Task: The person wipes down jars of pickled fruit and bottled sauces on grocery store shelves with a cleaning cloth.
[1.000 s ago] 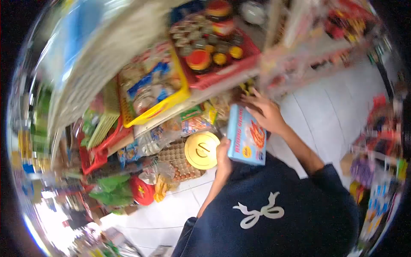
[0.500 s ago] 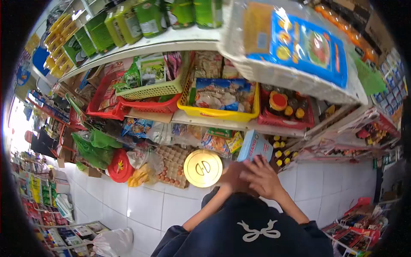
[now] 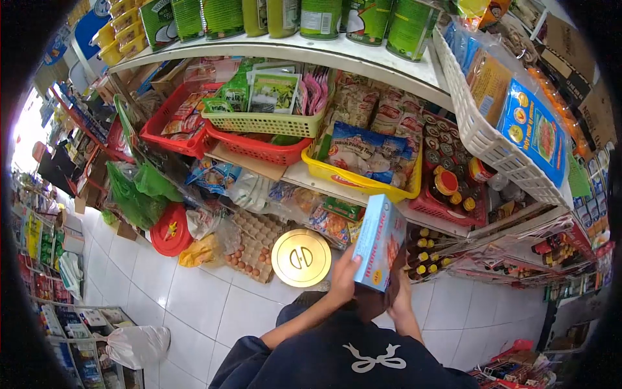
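My left hand (image 3: 344, 276) grips the left side of a light blue printed carton (image 3: 374, 243), its fingers closed on the edge. The carton is held tilted in front of my body. Against its right side and underside lies a dark brown cloth (image 3: 374, 303). My right hand (image 3: 402, 299) is closed on this cloth at the carton's lower right; its fingertips are mostly hidden. To the left of my left hand stands a round container with a gold lid (image 3: 301, 258).
Egg trays (image 3: 251, 243) and a red lid (image 3: 170, 230) sit on the tiled floor to the left. Dark bottles with yellow caps (image 3: 422, 258) stand right of the carton. Above are a yellow basket (image 3: 363, 183) of packets and a white basket (image 3: 483, 126) jutting from the shelf.
The carton has come nearer my body and is now in my left hand. My right hand, spread over the brown cloth before, has moved lower and closed on it. The view has shifted.
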Demonstrator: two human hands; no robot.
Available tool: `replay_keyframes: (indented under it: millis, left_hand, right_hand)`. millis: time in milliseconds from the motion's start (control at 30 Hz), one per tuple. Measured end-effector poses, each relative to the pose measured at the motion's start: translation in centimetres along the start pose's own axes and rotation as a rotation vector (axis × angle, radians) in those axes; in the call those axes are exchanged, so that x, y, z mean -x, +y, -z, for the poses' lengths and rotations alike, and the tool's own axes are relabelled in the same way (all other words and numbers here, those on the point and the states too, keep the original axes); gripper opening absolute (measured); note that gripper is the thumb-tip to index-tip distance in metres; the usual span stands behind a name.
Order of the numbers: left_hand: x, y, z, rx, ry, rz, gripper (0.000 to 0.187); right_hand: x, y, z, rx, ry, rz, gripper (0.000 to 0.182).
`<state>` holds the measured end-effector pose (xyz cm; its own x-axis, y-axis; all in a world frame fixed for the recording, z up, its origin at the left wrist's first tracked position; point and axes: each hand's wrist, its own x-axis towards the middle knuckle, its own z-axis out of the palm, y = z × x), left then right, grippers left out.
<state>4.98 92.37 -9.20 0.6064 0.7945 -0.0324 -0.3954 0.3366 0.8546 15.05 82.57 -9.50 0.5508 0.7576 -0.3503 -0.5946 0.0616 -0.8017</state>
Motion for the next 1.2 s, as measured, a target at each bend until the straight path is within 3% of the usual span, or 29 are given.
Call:
replay_keyframes:
  millis: [33, 133, 200, 267, 367, 467, 533, 600, 667, 733, 800, 867, 1000, 1100, 1200]
  left_hand:
    - [-0.1, 1.3, -0.3, 0.001, 0.000, 0.001, 0.047]
    - [-0.2, 2.3, -0.1, -0.429, -0.196, -0.049, 0.046]
    - [-0.5, 2.0, -0.6, -0.517, -0.371, -0.084, 0.047]
    - [-0.7, 4.3, -1.8, -0.467, -0.484, -0.065, 0.047]
    - [-0.5, 5.4, -1.9, -0.242, -0.518, 0.119, 0.047]
    - [-1.6, 4.4, 0.7, -0.107, -0.547, 0.329, 0.052]
    - [-1.4, 4.7, 2.4, 0.089, -0.282, 0.506, 0.055]
    - [-1.1, 7.5, 3.1, 0.189, -0.094, 0.633, 0.063]
    - [-0.4, 8.9, 4.4, 0.216, -0.088, 0.534, 0.070]
    - [0.5, 9.1, 4.8, 0.019, 0.044, 0.411, 0.072]
    - [0.4, 7.7, 8.3, -0.098, -0.079, 0.418, 0.070]
    - [1.4, 9.7, 8.1, -0.083, -0.038, 0.268, 0.073]
    - [3.2, 9.2, 9.7, -0.201, 0.039, 0.155, 0.065]
    - [4.9, 8.4, 10.6, -0.239, 0.123, 0.164, 0.056]
    - [5.7, 7.6, 11.1, -0.386, 0.163, 0.151, 0.043]
  right_hand:
    - [0.7, 1.0, 0.7, 0.022, 0.025, -0.026, 0.047]
    - [1.2, 2.7, 1.7, 0.036, 0.064, -0.032, 0.050]
    - [-0.4, 3.9, 4.2, 0.024, 0.207, 0.150, 0.054]
    - [-0.9, 2.7, 5.9, 0.246, 0.295, 0.213, 0.052]
    - [-1.8, -1.2, 6.5, -0.215, 0.268, 0.219, 0.050]
    - [-1.0, -5.2, 5.0, -0.030, 0.052, 0.171, 0.056]
    - [-1.2, -4.4, 6.6, 0.221, -0.210, 0.253, 0.066]
    - [-0.6, -5.1, 3.7, 0.207, -0.232, -0.072, 0.062]
    - [-1.9, -4.1, 2.5, 0.137, -0.189, -0.109, 0.055]
    - [-2.9, -4.8, -0.3, 0.038, -0.185, -0.079, 0.049]
    - [-5.2, -6.0, -1.5, 0.150, -0.162, 0.030, 0.046]
    - [-10.9, -7.1, -2.0, -0.002, -0.053, 0.037, 0.044]
    - [-14.9, -9.6, -6.5, 0.494, 0.397, 0.581, 0.060]
    - [-20.1, -9.5, -3.6, 1.085, 0.416, 0.682, 0.059]
    - [-18.5, -11.8, -5.9, 1.368, 0.283, 0.316, 0.070]
